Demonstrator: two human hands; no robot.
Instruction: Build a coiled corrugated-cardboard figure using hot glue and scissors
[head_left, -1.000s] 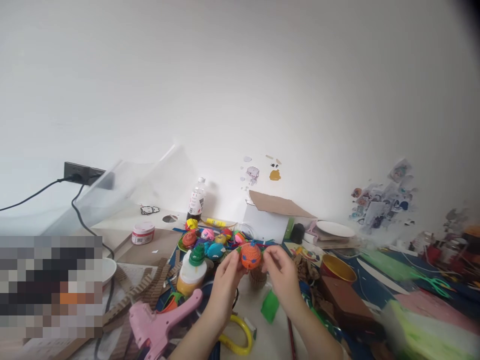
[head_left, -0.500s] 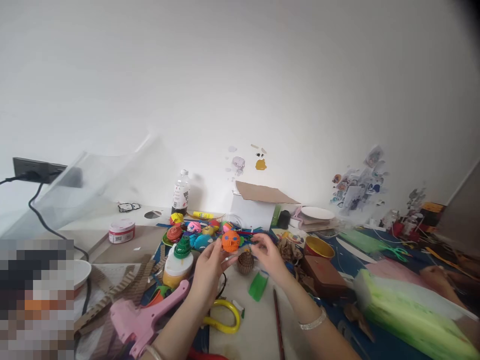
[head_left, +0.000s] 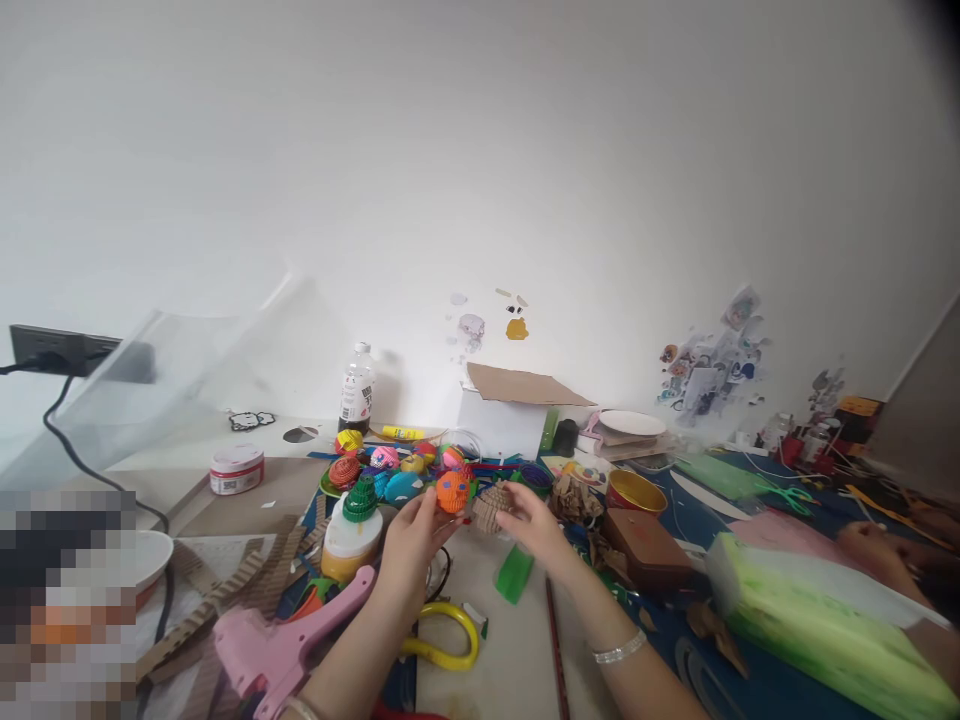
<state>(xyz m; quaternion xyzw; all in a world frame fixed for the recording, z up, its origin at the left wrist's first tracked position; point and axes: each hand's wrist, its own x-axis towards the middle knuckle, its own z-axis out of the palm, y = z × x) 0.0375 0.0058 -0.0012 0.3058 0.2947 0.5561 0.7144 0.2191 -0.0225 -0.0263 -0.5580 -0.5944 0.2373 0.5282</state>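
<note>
My left hand [head_left: 412, 540] is closed on an orange ball [head_left: 453, 492] of ridged paper with small blue marks on its front. Fingers of my right hand [head_left: 536, 525] grip a brown ridged-paper ball [head_left: 491, 508], tilted, just right of the orange one. A narrow gap separates the two balls. Below them lies a green strip [head_left: 514, 574] on the pale board [head_left: 510, 665]. Left of my hands, a green coiled paper cone [head_left: 361, 499] rests on a white-lidded tub [head_left: 349, 545].
A pink glue gun [head_left: 289, 640] and yellow scissor handles [head_left: 472, 640] lie near my forearms. Behind stand several coloured paper balls [head_left: 345, 472], a bottle [head_left: 358, 390] and a white box [head_left: 502, 425]. To the right are a brown box [head_left: 646, 550], a green pack [head_left: 817, 630] and another person's hand [head_left: 870, 550].
My right hand has taken hold of the brown ball, lifting and tilting it. The orange ball in my left hand has moved slightly left and down.
</note>
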